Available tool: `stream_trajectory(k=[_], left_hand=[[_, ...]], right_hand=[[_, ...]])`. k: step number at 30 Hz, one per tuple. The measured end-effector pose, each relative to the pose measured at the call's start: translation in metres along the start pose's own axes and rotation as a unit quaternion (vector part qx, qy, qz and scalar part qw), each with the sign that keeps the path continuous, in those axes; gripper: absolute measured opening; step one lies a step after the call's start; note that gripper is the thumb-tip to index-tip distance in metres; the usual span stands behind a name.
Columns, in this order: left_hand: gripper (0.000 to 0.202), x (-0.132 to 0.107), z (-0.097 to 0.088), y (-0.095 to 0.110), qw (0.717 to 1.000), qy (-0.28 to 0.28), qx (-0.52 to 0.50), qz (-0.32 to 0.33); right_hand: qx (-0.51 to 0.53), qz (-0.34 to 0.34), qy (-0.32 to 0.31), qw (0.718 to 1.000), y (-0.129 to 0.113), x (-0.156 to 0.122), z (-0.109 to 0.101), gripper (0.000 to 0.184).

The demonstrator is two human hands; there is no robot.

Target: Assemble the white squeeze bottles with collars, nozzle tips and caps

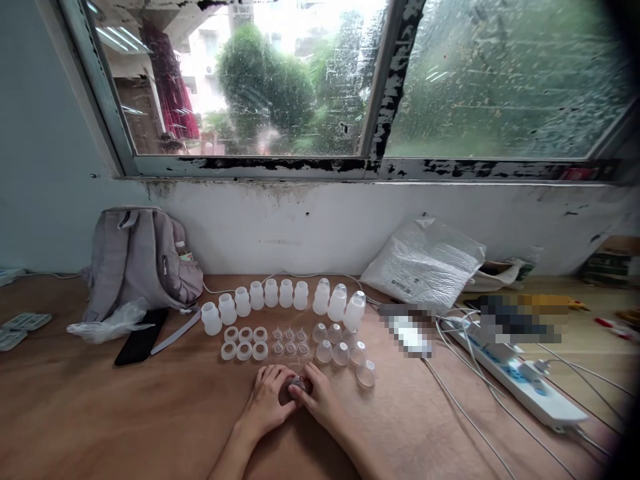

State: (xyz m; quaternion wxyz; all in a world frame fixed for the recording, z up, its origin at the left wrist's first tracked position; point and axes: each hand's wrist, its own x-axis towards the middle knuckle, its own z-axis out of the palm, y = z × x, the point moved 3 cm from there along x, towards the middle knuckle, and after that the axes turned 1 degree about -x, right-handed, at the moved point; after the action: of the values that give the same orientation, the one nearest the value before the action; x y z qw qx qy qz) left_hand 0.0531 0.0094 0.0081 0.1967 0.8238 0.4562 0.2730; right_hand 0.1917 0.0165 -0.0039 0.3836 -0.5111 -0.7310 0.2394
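My left hand [271,395] and my right hand [317,395] meet low in the middle of the table, fingers bent around a small translucent bottle part [297,382]. The fingers hide most of it, so its exact kind is unclear. Just beyond my hands lie several clear bottle nipples [289,348] in two rows. Left of them are several white screw rings [245,351]. To the right, clear domed caps [341,354] rest on the table. Behind stand open frosted baby bottles [243,302] in an arc, followed by 3 capped baby bottles [337,303] at its right end.
A grey backpack [135,260], a plastic bag [113,321] and a black phone [141,340] lie at the left. On the right are a silvery plastic pouch [425,260], a white power strip [520,380] and loose cables [460,407]. The wall and window [250,87] rise behind.
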Motion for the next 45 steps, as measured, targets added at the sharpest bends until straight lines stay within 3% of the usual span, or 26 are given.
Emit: stream_trajectory(k=[7,14,18,24,31,37,45], left_hand=[[0.026,-0.002,-0.004,0.003,1.0,0.016,0.012,0.007],[0.023,-0.008,-0.011,0.001,0.998,0.044,0.051,0.009],[0.028,-0.023,-0.034,-0.029,0.989,0.109,0.096,-0.034],[0.029,-0.053,-0.062,-0.086,0.95,0.205,0.149,-0.182],[0.028,-0.066,-0.06,-0.1,0.913,0.238,0.2,-0.263],[0.03,-0.066,-0.058,-0.102,0.912,0.238,0.218,-0.252],[0.031,-0.067,-0.057,-0.104,0.907,0.239,0.241,-0.249]], right_hand=[[0.061,0.035,0.027,0.997,-0.001,-0.003,0.0,0.03],[0.172,0.108,0.059,0.977,0.015,-0.002,0.007,0.029],[0.129,0.088,0.053,0.986,0.014,0.001,0.009,0.019],[0.029,0.033,0.025,0.999,0.003,0.019,0.021,0.022],[0.014,0.016,0.017,1.0,0.003,0.032,0.035,0.04],[0.032,0.05,0.036,0.998,0.007,0.031,0.03,0.012],[0.036,0.019,0.052,0.998,0.005,0.033,0.034,0.01]])
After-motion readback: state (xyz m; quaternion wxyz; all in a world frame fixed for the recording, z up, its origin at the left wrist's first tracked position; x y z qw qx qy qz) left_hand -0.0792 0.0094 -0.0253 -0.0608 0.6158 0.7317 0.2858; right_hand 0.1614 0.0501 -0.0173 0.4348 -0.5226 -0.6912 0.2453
